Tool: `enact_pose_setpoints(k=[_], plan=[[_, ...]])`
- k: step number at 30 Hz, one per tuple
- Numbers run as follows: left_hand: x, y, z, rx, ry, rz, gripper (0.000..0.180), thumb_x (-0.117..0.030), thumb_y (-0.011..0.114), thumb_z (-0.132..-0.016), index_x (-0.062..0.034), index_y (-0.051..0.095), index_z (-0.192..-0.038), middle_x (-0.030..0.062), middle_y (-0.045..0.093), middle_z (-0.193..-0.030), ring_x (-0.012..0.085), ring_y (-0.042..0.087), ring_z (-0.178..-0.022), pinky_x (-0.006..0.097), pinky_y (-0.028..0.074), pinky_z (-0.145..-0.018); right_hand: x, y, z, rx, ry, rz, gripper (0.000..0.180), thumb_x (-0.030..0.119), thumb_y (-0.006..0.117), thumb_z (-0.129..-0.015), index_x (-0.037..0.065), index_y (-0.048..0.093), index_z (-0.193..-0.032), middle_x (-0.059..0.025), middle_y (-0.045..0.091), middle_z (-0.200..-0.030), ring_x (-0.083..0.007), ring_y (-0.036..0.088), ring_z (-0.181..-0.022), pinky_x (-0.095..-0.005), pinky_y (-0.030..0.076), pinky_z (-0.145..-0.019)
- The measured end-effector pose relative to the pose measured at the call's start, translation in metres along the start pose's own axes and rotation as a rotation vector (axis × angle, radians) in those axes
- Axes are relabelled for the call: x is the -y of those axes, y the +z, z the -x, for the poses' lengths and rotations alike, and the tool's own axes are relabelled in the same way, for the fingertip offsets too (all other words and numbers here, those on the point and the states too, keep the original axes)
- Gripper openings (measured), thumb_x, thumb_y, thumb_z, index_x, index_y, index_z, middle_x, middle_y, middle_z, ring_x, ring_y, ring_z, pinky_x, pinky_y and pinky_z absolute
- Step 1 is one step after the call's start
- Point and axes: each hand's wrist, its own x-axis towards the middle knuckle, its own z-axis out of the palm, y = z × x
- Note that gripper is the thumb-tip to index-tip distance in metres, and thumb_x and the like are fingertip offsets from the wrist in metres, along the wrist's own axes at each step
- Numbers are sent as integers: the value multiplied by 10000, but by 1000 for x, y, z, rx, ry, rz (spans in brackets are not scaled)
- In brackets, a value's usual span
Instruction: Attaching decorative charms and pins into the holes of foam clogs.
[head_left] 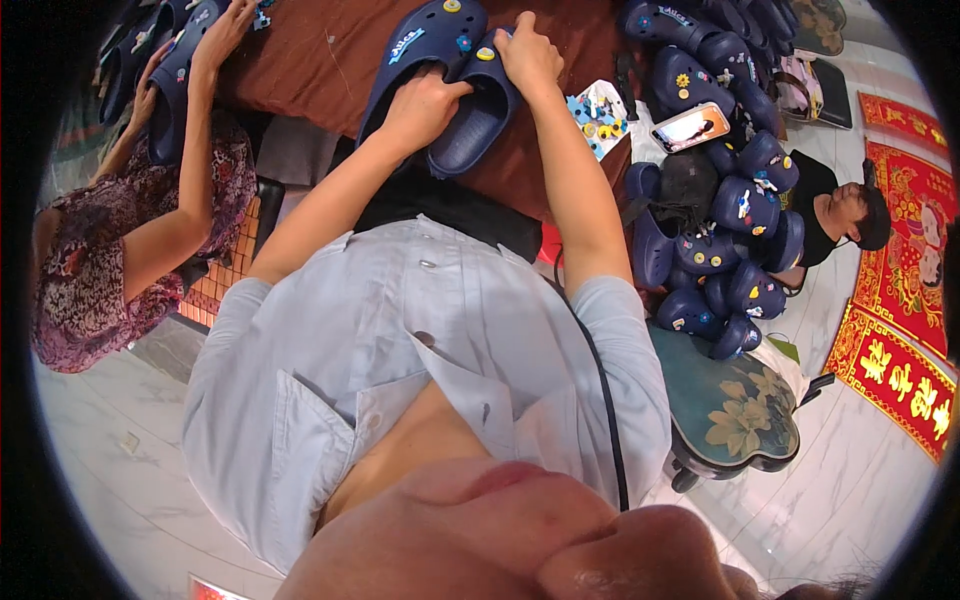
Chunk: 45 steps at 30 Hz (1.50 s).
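Two dark blue clog shoes lie side by side on a brown table [320,60]. My left hand [422,105] grips the edge between the left clog [420,45] and the right clog [478,115]. My right hand [530,55] is closed on the toe end of the right clog, by a small yellow charm. Both clogs carry small coloured charms on their tops.
A pile of several dark blue clogs [725,200] with charms fills the right side, with a phone [690,127] on top. Loose charms [598,110] lie by my right arm. A person on the left [180,170] handles other clogs. Another person [835,210] sits at the right.
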Motion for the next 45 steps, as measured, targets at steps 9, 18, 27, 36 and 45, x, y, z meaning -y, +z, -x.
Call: enact_pose_setpoints(k=[9, 18, 27, 36, 45], plan=[[2, 3, 3, -3, 20, -47, 239, -87, 657, -783, -132, 726, -1008, 194, 610, -953, 361, 633, -915, 457, 548, -735, -12, 9, -4, -24, -300, -85, 245, 244, 506, -907, 102, 502, -1107, -273, 680, -895, -479, 656, -877, -586, 497, -770], [10, 11, 2, -80, 75, -17, 251, -105, 658, -793, -141, 714, -1036, 195, 599, -849, 373, 628, -828, 473, 518, -689, -69, -11, -3, 79, -151, -628, 226, 195, 506, -915, 56, 627, -1046, -227, 675, -891, -409, 661, -913, -439, 510, -776], [6, 6, 5, -34, 26, 1, 241, -97, 656, -795, -137, 712, -1026, 200, 593, -856, 378, 618, -826, 470, 514, -690, -135, -43, 59, -18, 36, 128, 195, 169, 475, -930, 52, 576, -1049, -250, 680, -954, -442, 647, -938, -517, 494, -781], [0, 3, 4, -24, -3, -11, 253, -67, 663, -756, -117, 724, -997, 203, 598, -990, 361, 627, -912, 446, 543, -736, -116, -52, 57, -29, 139, 279, 158, 230, 569, -900, 100, 640, -958, -218, 699, -889, -400, 675, -900, -506, 514, -742], [2, 3, 6, -26, 11, -8, 261, -90, 665, -776, -138, 706, -1029, 209, 584, -908, 379, 614, -877, 470, 516, -709, -1, -37, 27, 135, -249, -181, 468, 538, 687, -810, 152, 694, -1076, -164, 716, -956, -378, 672, -949, -474, 514, -811]])
